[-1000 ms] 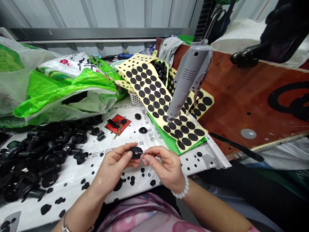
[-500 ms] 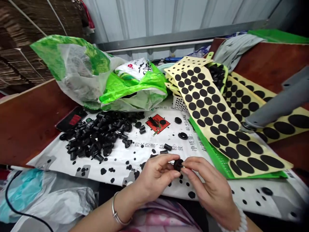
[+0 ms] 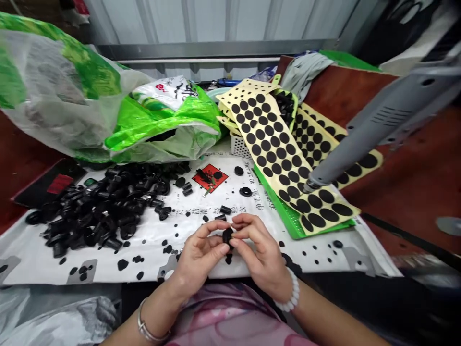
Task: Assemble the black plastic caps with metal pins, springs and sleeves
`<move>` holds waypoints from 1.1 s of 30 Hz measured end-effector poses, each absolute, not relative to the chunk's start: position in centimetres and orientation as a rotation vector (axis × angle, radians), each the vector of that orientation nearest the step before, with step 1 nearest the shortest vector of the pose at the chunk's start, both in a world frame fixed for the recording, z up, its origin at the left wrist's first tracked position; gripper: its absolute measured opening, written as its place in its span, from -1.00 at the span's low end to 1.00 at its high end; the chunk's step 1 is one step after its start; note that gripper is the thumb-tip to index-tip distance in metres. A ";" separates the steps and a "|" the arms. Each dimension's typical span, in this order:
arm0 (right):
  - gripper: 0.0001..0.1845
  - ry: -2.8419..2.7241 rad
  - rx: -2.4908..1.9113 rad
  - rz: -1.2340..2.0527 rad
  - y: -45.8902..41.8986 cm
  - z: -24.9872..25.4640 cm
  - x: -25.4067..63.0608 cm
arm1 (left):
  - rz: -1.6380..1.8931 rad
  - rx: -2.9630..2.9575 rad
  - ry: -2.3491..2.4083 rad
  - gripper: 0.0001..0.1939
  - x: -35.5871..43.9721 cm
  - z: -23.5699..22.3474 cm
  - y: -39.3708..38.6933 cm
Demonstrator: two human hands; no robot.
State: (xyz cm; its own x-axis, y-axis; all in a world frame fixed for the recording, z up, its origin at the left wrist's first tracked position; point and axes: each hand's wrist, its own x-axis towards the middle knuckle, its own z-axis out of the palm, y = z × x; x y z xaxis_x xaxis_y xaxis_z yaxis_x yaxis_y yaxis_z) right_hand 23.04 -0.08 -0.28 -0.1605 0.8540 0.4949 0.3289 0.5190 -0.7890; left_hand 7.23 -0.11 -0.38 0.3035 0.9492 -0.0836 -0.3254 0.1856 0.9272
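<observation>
Between the fingertips of both hands is a small round black plastic part, partly covered by the fingers. My left hand pinches it from the left, thumb and forefinger closed on it. My right hand grips its right side with thumb and fingers. Just beyond the hands lie small black cylinders. A black ring and a black disc rest farther back on the white printed sheet. To the left spreads a heap of black plastic parts.
Sheets of black round stickers lie on a green tray at right. A grey electric screwdriver slants above them. Green-and-white plastic bags stand at the back left, near a dark flat object. Black dots are scattered over the sheet.
My view has swung to the right, so the table things appear farther left. Both hands still hold the black part between them; the right fingers have come closer around it.
</observation>
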 end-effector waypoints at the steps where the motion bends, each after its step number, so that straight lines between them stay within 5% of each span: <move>1: -0.91 -1.728 -0.999 0.657 0.0 -0.2 23.0 | 1.025 0.964 0.804 -0.61 7.1 -0.6 -0.1; 15: -0.92 -1.573 -0.992 0.861 0.2 -0.3 23.0 | 1.019 1.025 0.884 -0.62 7.8 -0.7 -0.3; 23: -0.95 -1.437 -1.044 0.754 0.5 -0.7 26.1 | 1.131 1.689 1.349 -0.67 4.1 -0.6 1.0; 33: -0.95 -1.432 -1.056 0.740 0.3 -1.2 26.5 | 0.580 2.526 1.619 -0.75 3.1 -2.0 2.8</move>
